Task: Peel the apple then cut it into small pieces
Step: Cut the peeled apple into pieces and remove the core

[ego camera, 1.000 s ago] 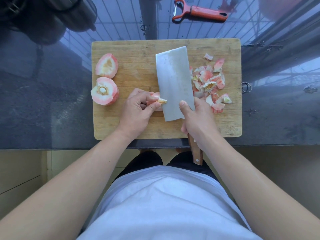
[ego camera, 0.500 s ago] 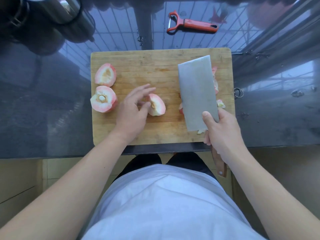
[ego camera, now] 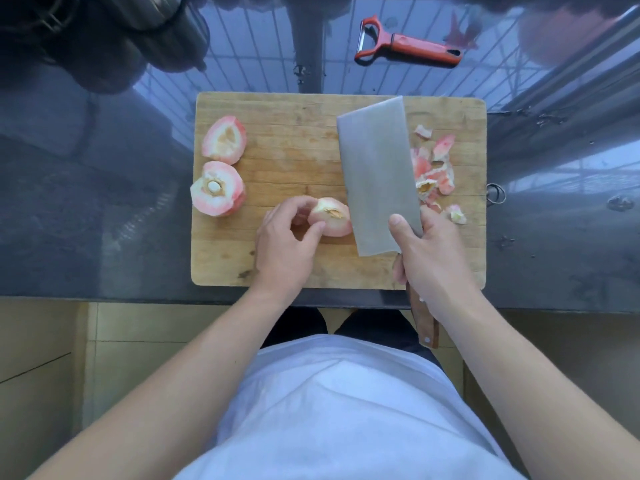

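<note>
- The left hand (ego camera: 287, 240) pinches an apple wedge (ego camera: 330, 221) on the cutting board (ego camera: 294, 268), thumb and fingers curled round it, and the cleaver (ego camera: 377, 174) stands just to the right of that grip, blade touching or nearly touching the wedge
- The right hand (ego camera: 433, 258) is wrapped round the cleaver's handle with the thumb laid on the blade's flat
- The wedge looks rounded and wet, so it could roll under the cut and bring the blade toward the left fingers (ego camera: 301, 206), which sit very near the edge
- Cut pieces (ego camera: 434, 171) lie beyond the right grip; two larger apple pieces (ego camera: 220, 168) wait well left of the left grip
- The surface (ego camera: 86, 209) is dark, glossy stone mirroring a window grille; a red peeler (ego camera: 408, 46) lies far beyond both grips; pale floor tiles below
</note>
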A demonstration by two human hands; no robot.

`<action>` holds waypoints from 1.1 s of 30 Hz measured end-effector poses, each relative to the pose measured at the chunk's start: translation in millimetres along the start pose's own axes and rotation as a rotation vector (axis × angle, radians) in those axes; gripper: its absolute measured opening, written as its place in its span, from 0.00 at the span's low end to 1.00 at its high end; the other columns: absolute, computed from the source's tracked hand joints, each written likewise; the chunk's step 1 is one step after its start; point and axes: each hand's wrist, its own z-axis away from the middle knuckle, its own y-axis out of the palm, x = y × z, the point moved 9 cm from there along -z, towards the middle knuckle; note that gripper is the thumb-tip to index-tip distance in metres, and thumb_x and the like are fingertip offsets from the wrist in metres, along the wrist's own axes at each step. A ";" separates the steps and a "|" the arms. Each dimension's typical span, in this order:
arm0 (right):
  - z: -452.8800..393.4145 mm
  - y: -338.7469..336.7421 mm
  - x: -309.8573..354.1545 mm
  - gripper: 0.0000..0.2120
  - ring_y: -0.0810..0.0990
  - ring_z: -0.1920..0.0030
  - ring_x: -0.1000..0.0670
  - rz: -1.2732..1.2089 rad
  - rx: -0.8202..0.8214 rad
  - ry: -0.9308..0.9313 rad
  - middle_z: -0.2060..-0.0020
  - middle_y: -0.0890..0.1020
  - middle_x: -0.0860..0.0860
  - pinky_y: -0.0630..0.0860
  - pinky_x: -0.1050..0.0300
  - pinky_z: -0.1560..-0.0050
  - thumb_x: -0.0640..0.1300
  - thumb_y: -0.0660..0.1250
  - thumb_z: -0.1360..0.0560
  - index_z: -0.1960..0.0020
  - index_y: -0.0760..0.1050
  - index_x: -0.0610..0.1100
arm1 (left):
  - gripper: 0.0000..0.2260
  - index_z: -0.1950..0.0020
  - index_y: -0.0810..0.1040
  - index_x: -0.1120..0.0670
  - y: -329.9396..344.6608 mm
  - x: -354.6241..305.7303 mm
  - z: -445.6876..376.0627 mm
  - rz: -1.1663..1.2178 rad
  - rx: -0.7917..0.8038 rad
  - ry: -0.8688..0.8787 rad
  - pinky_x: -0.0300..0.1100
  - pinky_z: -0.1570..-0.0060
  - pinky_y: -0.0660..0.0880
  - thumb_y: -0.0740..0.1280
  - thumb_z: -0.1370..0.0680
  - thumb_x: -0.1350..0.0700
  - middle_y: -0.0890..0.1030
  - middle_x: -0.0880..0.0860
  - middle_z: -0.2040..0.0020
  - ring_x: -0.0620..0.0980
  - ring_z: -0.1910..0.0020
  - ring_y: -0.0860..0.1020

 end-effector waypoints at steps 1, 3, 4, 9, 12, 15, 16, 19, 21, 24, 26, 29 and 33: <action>0.6 3.7 -3.0 0.09 0.73 0.79 0.50 -0.023 0.006 0.020 0.62 0.82 0.40 0.66 0.65 0.79 0.47 0.61 0.17 0.43 0.76 0.43 | 0.12 0.43 0.81 0.48 -0.4 1.6 -0.7 0.038 -0.005 -0.017 0.53 0.45 0.77 0.74 0.25 0.58 0.82 0.43 0.50 0.50 0.50 0.79; 2.6 8.7 -8.9 0.08 0.74 0.78 0.49 -0.051 0.012 0.050 0.62 0.84 0.43 0.68 0.62 0.76 0.48 0.60 0.17 0.44 0.77 0.46 | 0.11 0.44 0.81 0.48 -0.8 1.9 -1.0 0.071 -0.015 -0.035 0.51 0.47 0.78 0.74 0.25 0.59 0.83 0.45 0.51 0.48 0.52 0.80; 3.3 10.2 -11.6 0.08 0.75 0.78 0.49 -0.052 0.013 0.061 0.63 0.84 0.43 0.70 0.60 0.75 0.48 0.60 0.17 0.45 0.77 0.47 | 0.11 0.45 0.81 0.49 -1.2 1.0 -1.3 0.072 -0.021 -0.029 0.49 0.48 0.78 0.74 0.25 0.60 0.83 0.46 0.51 0.47 0.53 0.79; 5.6 12.0 -18.2 0.07 0.77 0.75 0.48 -0.075 0.009 0.096 0.63 0.84 0.42 0.71 0.57 0.72 0.50 0.60 0.17 0.46 0.77 0.52 | 0.09 0.46 0.85 0.51 -6.6 -11.3 4.2 -0.044 -0.106 0.146 0.43 0.53 0.77 0.75 0.24 0.61 0.80 0.46 0.55 0.44 0.58 0.78; 8.1 13.3 -18.8 0.08 0.77 0.75 0.49 -0.095 0.008 0.121 0.67 0.83 0.40 0.72 0.55 0.71 0.51 0.60 0.17 0.45 0.77 0.53 | 0.12 0.41 0.86 0.52 -6.8 -18.8 11.1 -0.165 -0.146 0.278 0.38 0.58 0.74 0.74 0.23 0.62 0.78 0.46 0.55 0.44 0.60 0.75; 9.5 14.7 -19.1 0.08 0.77 0.75 0.50 -0.118 0.013 0.139 0.64 0.83 0.39 0.72 0.57 0.73 0.51 0.60 0.17 0.43 0.77 0.55 | 0.13 0.39 0.86 0.52 -6.3 -21.2 13.4 -0.216 -0.172 0.365 0.35 0.60 0.72 0.74 0.22 0.62 0.77 0.47 0.57 0.44 0.61 0.74; 9.8 14.8 -18.3 0.07 0.76 0.75 0.50 -0.125 0.013 0.137 0.63 0.84 0.40 0.71 0.58 0.73 0.51 0.60 0.17 0.43 0.76 0.55 | 0.13 0.39 0.86 0.53 -5.9 -20.7 11.9 -0.226 -0.166 0.371 0.37 0.61 0.73 0.73 0.22 0.62 0.78 0.48 0.56 0.45 0.61 0.75; 11.4 12.7 -17.6 0.07 0.75 0.75 0.50 -0.125 0.004 0.132 0.65 0.83 0.45 0.71 0.60 0.75 0.50 0.60 0.17 0.44 0.76 0.56 | 0.12 0.38 0.84 0.53 -2.6 -19.3 5.3 -0.244 -0.086 0.335 0.39 0.59 0.75 0.72 0.22 0.60 0.76 0.47 0.53 0.45 0.59 0.75; 11.9 11.3 -19.6 0.06 0.76 0.75 0.49 -0.134 0.004 0.142 0.64 0.83 0.41 0.73 0.57 0.73 0.50 0.60 0.17 0.45 0.76 0.56 | 0.13 0.37 0.82 0.52 2.0 -18.6 2.0 -0.261 -0.012 0.302 0.34 0.57 0.71 0.71 0.21 0.59 0.75 0.45 0.51 0.43 0.58 0.73; 12.2 12.0 -23.0 0.06 0.77 0.74 0.49 -0.142 0.012 0.165 0.61 0.85 0.40 0.75 0.52 0.69 0.52 0.60 0.17 0.47 0.75 0.58 | 0.15 0.35 0.80 0.50 3.9 -15.9 -0.9 -0.245 0.049 0.275 0.30 0.55 0.69 0.71 0.21 0.59 0.76 0.45 0.50 0.39 0.57 0.72; 11.5 13.1 -24.0 0.05 0.78 0.73 0.48 -0.138 0.017 0.172 0.61 0.85 0.42 0.75 0.49 0.67 0.53 0.60 0.18 0.49 0.75 0.60 | 0.15 0.36 0.81 0.50 2.5 -13.9 -2.4 -0.215 0.058 0.262 0.33 0.54 0.71 0.71 0.22 0.59 0.77 0.45 0.51 0.39 0.58 0.73; 10.9 15.1 -23.7 0.05 0.79 0.73 0.48 -0.140 0.022 0.180 0.61 0.85 0.43 0.75 0.49 0.66 0.54 0.61 0.18 0.51 0.75 0.61 | 0.14 0.38 0.81 0.50 0.7 -12.7 -3.2 -0.184 0.057 0.254 0.40 0.54 0.74 0.72 0.23 0.60 0.78 0.46 0.51 0.44 0.57 0.75; 10.9 13.4 -17.3 0.06 0.78 0.75 0.50 -0.076 -0.011 0.128 0.57 0.84 0.49 0.76 0.55 0.71 0.52 0.59 0.17 0.50 0.74 0.58 | 0.13 0.40 0.82 0.51 1.0 -13.0 -4.5 -0.174 0.055 0.250 0.41 0.55 0.75 0.73 0.23 0.59 0.79 0.46 0.50 0.44 0.58 0.77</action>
